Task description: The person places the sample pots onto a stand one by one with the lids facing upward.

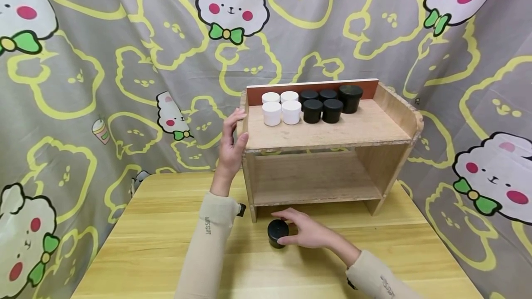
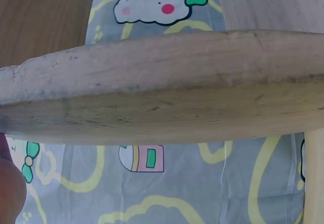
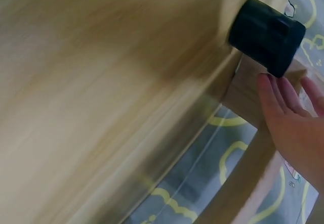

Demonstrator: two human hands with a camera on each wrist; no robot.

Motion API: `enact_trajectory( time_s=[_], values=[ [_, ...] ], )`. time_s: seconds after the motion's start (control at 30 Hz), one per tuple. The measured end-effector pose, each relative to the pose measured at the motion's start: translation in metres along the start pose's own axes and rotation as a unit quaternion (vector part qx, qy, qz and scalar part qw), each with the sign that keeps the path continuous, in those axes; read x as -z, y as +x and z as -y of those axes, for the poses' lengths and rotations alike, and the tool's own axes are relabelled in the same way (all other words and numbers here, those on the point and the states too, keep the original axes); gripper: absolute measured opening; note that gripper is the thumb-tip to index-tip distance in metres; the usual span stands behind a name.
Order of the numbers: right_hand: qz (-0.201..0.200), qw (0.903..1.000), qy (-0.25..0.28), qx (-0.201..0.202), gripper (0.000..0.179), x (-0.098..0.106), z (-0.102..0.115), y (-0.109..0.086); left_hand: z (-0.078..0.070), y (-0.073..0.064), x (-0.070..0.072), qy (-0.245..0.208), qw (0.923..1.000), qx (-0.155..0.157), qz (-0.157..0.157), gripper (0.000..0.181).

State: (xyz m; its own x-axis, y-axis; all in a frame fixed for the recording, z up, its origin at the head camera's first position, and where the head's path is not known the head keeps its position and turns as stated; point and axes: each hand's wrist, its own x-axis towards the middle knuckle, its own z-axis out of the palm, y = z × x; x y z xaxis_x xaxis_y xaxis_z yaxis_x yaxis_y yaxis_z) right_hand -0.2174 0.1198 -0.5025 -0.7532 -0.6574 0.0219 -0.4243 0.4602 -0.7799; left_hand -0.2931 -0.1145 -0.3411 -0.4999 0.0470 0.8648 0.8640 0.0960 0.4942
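A small black lidded jar [image 1: 277, 233] stands upright on the table in front of a two-tier wooden shelf [image 1: 316, 176]. My right hand [image 1: 305, 230] is spread beside it, thumb at its near side and forefinger reaching past its far side. In the right wrist view, the right-hand fingers [image 3: 273, 95] lie right at the lid end of the black jar [image 3: 266, 36]. My left hand [image 1: 232, 144] holds the shelf's left side panel, fingers over its top edge. The left wrist view shows that panel [image 2: 167, 87] close up, with part of a finger [image 2: 10, 188] at the lower left.
Several white jars [image 1: 272, 113] and several black jars [image 1: 312, 111] stand on the shelf's upper tier, before a reddish back board [image 1: 316, 87]. The wooden table [image 1: 162, 239] extends around the shelf. A printed grey curtain [image 1: 137, 36] hangs behind and at both sides.
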Motion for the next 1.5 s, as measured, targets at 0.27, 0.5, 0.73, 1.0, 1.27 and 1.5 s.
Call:
enact_trajectory(
  time_s=[0.27,0.5,0.73,1.0,1.27,1.5],
  values=[
    [0.002,0.9985,-0.051,-0.017,0.073,-0.007,-0.004,0.008,0.027,-0.004,0.000,-0.004,1.0000,0.002,0.000,0.044],
    [0.009,0.9969,-0.076,-0.017,0.073,-0.012,-0.009,0.010,0.040,-0.005,0.003,-0.006,1.0000,-0.006,0.005,0.058],
    [0.001,0.9969,-0.075,-0.025,0.067,-0.013,-0.008,0.010,0.040,-0.005,0.003,-0.004,0.9999,-0.009,0.008,0.058],
    [-0.007,0.9980,-0.062,-0.006,0.067,-0.009,-0.006,0.008,0.031,-0.004,0.002,-0.001,1.0000,-0.006,0.002,0.045],
    [-0.012,0.9981,-0.060,-0.001,0.066,-0.003,-0.001,0.007,-0.002,0.001,0.001,-0.001,1.0000,0.005,0.004,0.045],
    [-0.020,0.9988,-0.044,0.007,0.066,0.000,0.003,0.004,-0.002,0.001,0.002,-0.003,1.0000,0.003,0.004,0.042]
  ],
)
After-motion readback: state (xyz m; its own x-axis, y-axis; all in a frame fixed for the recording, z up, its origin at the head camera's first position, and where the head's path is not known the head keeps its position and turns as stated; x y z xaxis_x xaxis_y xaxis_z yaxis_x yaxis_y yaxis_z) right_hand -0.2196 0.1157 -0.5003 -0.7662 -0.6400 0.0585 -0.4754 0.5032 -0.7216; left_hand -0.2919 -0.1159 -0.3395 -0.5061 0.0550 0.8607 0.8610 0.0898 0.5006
